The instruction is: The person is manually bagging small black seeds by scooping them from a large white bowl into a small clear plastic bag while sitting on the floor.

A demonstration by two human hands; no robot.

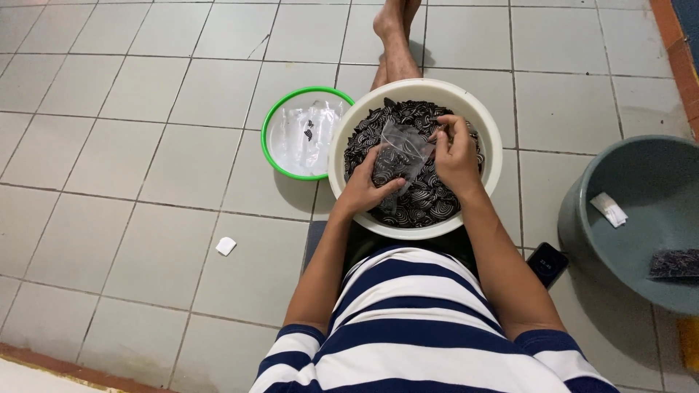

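– What do I see on the floor?
– Grey tiles. A green-rimmed bowl sits mid-frame, touching a white bowl. A grey tub is at right, a phone beside it.

The grey tub is cut off by the right edge. Beside it, the dark phone is half hidden behind the person's right arm.
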